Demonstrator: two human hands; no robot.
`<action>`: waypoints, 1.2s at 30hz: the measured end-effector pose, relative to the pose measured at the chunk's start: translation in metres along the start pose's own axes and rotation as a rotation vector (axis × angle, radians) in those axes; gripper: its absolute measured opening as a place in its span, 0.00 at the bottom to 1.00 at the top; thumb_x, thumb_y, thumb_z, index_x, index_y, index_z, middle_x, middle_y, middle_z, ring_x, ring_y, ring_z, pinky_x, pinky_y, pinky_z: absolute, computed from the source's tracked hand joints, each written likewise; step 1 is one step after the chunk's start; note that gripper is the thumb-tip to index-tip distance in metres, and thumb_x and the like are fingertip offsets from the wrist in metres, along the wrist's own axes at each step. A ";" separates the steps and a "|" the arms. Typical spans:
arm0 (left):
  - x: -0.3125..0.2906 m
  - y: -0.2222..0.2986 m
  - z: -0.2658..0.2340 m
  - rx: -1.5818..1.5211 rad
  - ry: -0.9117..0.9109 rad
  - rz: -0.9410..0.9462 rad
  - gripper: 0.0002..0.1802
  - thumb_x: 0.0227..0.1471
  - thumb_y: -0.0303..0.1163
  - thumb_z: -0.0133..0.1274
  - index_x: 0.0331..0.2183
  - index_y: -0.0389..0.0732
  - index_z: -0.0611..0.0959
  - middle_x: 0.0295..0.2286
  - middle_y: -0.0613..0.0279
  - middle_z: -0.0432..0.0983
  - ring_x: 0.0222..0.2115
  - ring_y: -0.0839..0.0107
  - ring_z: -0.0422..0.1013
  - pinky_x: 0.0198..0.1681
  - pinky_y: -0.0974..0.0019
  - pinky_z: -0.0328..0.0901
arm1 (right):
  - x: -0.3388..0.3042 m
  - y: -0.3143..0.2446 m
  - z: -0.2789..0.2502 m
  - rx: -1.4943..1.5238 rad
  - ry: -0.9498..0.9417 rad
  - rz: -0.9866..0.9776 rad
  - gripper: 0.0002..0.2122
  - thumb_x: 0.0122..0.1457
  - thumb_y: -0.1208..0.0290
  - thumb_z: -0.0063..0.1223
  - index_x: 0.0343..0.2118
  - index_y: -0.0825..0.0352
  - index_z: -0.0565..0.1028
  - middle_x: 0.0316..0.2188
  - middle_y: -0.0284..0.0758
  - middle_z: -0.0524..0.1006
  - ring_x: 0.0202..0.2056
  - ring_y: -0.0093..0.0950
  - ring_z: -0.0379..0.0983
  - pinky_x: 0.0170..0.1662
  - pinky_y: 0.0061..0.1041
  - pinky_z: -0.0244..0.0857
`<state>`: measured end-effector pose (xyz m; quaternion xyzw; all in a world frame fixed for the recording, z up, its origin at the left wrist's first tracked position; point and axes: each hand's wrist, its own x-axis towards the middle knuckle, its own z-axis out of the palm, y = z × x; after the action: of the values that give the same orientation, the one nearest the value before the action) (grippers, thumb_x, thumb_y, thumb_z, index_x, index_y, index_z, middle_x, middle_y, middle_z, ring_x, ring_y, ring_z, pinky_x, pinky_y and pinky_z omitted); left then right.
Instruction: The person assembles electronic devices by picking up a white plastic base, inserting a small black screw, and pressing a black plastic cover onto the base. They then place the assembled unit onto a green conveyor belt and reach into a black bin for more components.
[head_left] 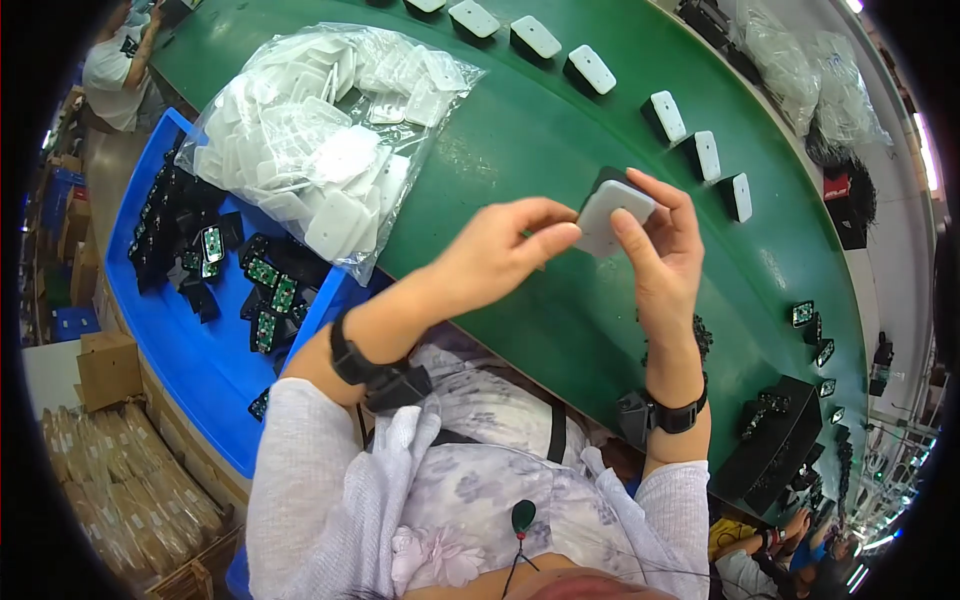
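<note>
Above the green table, my right hand (662, 250) holds a small black case with a white cover (604, 222), its thumb pressed on the white face and its fingers around the far and right edges. The thumb and fingertips of my left hand (505, 250) close on the left edge of the same case. Whatever lies under the white cover is hidden. Beyond my hands, several similar black cases with white covers (591, 70) stand in a curved row along the table.
A clear plastic bag of white covers (300, 150) lies to the left on the green table (480, 150). Beside it, a blue bin (190, 375) holds black cases with green circuit boards. A black box (770, 440) and more boards are at the right. Other people appear at the edges.
</note>
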<state>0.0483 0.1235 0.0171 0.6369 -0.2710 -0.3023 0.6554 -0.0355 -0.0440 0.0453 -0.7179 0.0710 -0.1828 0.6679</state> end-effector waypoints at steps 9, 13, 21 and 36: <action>0.038 0.000 -0.168 1.774 0.512 -0.098 0.21 0.47 0.47 0.57 0.28 0.36 0.81 0.31 0.50 0.77 0.35 0.52 0.72 0.37 0.53 0.66 | -0.005 -0.002 -0.128 -0.369 0.300 -0.056 0.18 0.56 0.75 0.55 0.49 0.71 0.67 0.42 0.36 0.74 0.44 0.23 0.70 0.49 0.22 0.61; 0.052 -0.013 -0.181 1.792 0.439 -0.167 0.21 0.48 0.46 0.56 0.27 0.34 0.79 0.29 0.46 0.76 0.34 0.49 0.71 0.37 0.52 0.65 | 0.001 0.003 -0.195 -0.570 0.438 -0.043 0.16 0.55 0.76 0.55 0.48 0.70 0.71 0.40 0.34 0.75 0.42 0.22 0.71 0.46 0.20 0.64; 0.080 -0.046 -0.223 1.623 0.458 -0.167 0.18 0.44 0.38 0.59 0.33 0.34 0.78 0.31 0.47 0.76 0.35 0.50 0.72 0.39 0.53 0.65 | 0.030 0.051 -0.277 -0.596 0.311 0.189 0.15 0.51 0.74 0.60 0.43 0.67 0.76 0.38 0.35 0.77 0.38 0.24 0.72 0.43 0.23 0.67; 0.026 0.009 -0.231 1.257 0.762 -0.108 0.16 0.54 0.33 0.50 0.45 0.44 0.75 0.34 0.53 0.77 0.29 0.63 0.74 0.34 0.64 0.66 | 0.019 0.036 -0.265 -1.104 0.436 0.070 0.14 0.53 0.64 0.59 0.39 0.65 0.76 0.33 0.33 0.76 0.34 0.25 0.70 0.39 0.26 0.66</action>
<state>0.2371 0.2590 0.0161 0.9656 -0.1148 0.1204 0.1997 -0.1076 -0.3015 0.0236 -0.9023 0.3146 -0.2399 0.1712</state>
